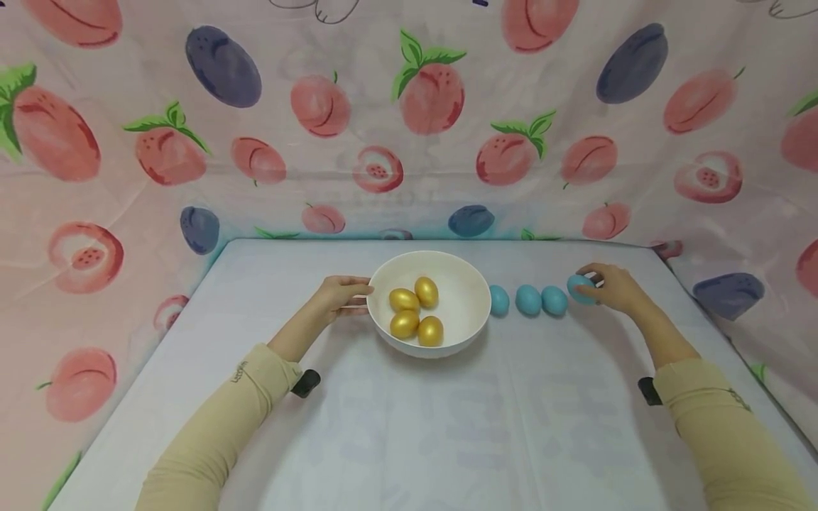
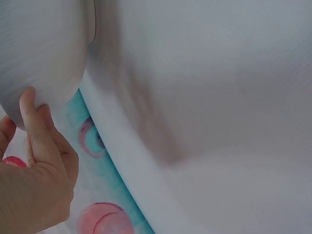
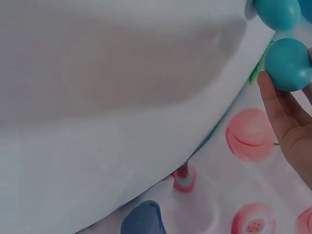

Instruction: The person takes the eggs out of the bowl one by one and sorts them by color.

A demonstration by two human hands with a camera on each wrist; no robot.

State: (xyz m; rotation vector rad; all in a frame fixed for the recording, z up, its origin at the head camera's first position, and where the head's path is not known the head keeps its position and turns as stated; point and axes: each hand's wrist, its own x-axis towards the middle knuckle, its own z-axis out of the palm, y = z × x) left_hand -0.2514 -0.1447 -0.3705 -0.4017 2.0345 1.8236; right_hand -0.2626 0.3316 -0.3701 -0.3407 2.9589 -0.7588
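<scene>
Within right hand (image 1: 613, 287), blue egg (image 1: 580, 289), seemingly aloft.

A fruit-printed cloth (image 1: 441, 160) hangs across the top of the head view and runs down both sides of the frame, lightly creased. On its pale pink ground are a dark blue plum (image 1: 224, 67) in the upper left, another plum (image 1: 632, 63) in the upper right, a leafy peach (image 1: 432, 98) at top centre and a halved peach (image 1: 86, 257) with a red stone at the left. Thin black line drawings (image 1: 332, 10) are cut off by the top edge. Below spreads a pale worktop (image 1: 447, 440), faintly marked with bluish grey. Turquoise tints the cloth along the worktop's rear edge, and shows as a diagonal band at lower left in the left wrist view.
</scene>
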